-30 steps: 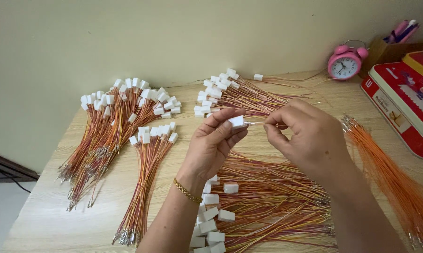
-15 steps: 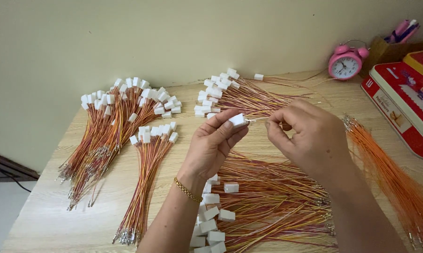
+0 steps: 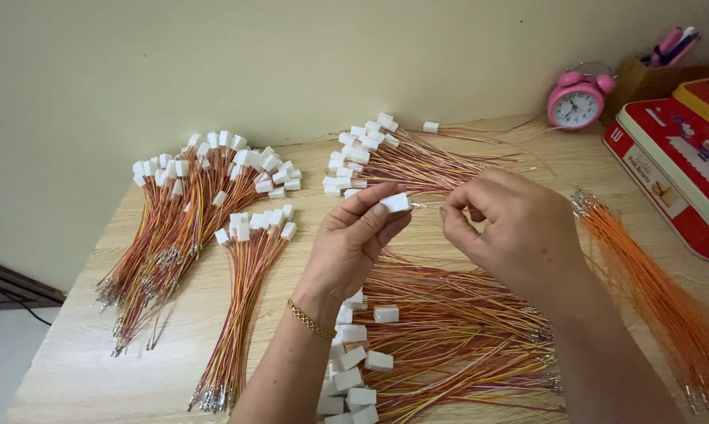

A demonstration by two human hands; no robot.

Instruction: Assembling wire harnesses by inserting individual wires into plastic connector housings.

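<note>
My left hand (image 3: 353,239) pinches a small white plastic connector (image 3: 395,202) between thumb and fingertips, above the middle of the wooden table (image 3: 79,353). My right hand (image 3: 511,232) holds a thin wire (image 3: 426,205) by its metal-tipped end, the tip just right of the connector. Below both hands lies a pile of red and yellow wires (image 3: 464,338) fitted with white connectors.
Bundles of finished wires with white connectors lie at the left (image 3: 174,228), centre-left (image 3: 244,306) and back (image 3: 405,161). Loose orange wires (image 3: 653,290) lie at the right. A pink alarm clock (image 3: 576,98), a red tin box (image 3: 676,169) and a pen holder (image 3: 661,67) stand at the back right.
Both hands stay almost where they were; the right hand's wire tip remains just beside the connector held by the left.
</note>
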